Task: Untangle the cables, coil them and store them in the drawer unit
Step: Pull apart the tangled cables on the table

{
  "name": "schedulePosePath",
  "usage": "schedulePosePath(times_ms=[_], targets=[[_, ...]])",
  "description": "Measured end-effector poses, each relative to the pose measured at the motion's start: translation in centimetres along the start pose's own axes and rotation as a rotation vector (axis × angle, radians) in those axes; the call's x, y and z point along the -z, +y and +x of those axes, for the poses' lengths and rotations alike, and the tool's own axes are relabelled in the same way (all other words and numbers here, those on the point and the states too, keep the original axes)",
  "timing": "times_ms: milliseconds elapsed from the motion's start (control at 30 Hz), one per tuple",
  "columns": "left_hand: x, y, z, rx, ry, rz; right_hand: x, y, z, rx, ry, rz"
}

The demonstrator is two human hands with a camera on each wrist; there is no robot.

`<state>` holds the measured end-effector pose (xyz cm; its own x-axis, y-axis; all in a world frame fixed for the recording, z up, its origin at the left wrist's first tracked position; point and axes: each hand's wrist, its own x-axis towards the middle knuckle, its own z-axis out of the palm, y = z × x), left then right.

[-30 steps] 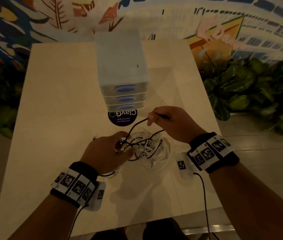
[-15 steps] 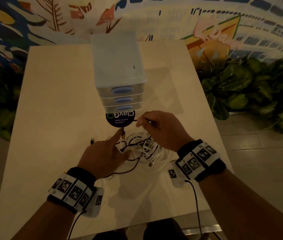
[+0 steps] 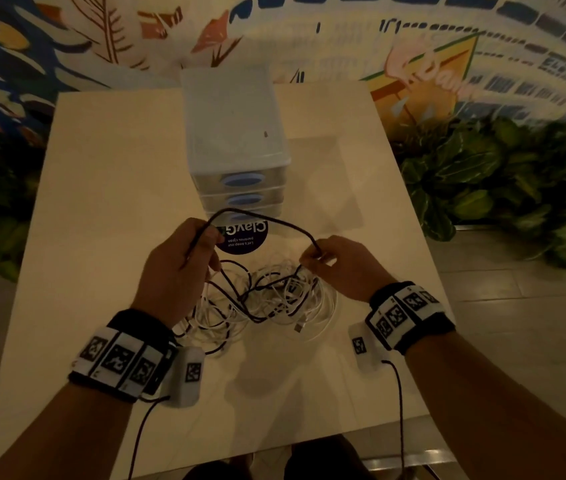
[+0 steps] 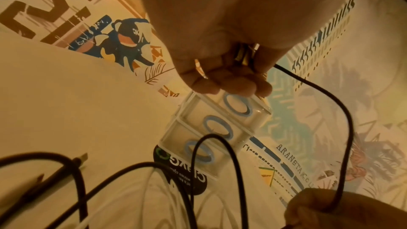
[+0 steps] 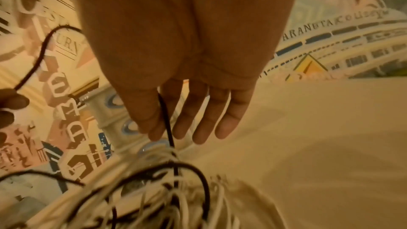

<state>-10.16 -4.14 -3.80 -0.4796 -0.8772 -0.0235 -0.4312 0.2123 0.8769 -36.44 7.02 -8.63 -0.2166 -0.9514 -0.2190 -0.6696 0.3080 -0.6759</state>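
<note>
Untangling was under way: the left hand [image 3: 184,261] and right hand [image 3: 338,268] each gripped the black cable [image 3: 267,221], fingers closed; next, freeing it from the white cables [image 3: 305,299].

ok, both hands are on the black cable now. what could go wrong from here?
1. The black cable still dips into the white cables; pulling may tighten the tangle or drag it along.
2. The right hand pinches it with only thumb and forefinger, so it may slip; the left hand grips firmly.
3. The raised loop could snag the drawer unit.
</note>
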Motion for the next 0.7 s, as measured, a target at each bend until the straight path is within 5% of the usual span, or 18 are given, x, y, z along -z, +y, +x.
schedulePosePath(times_ms=[100,233,367,533,700], targets=[[-0.5,0.6,-0.1,-0.044,-0.038,0.059,-1.6,0.3,-0.2,0.023,0.062,0.235],[-1.5,1.2,-0.5,-0.049,-0.058,0.021,-2.4,1.1,1.3,-0.148,0.103,0.473],[-2.5,1.5,-0.8,-0.037,-0.102,0.021,-3.0,2.6,2.4,-0.21,-0.024,0.382],[-3.8,0.4,-1.1,0.0,-0.342,0.141,-2.7,2.5,2.6,-0.245,-0.028,0.345],[-6.5,-1.1,-1.4,0.03,-0.4,0.242,-3.1,1.2,2.4,-0.233,-0.009,0.387]])
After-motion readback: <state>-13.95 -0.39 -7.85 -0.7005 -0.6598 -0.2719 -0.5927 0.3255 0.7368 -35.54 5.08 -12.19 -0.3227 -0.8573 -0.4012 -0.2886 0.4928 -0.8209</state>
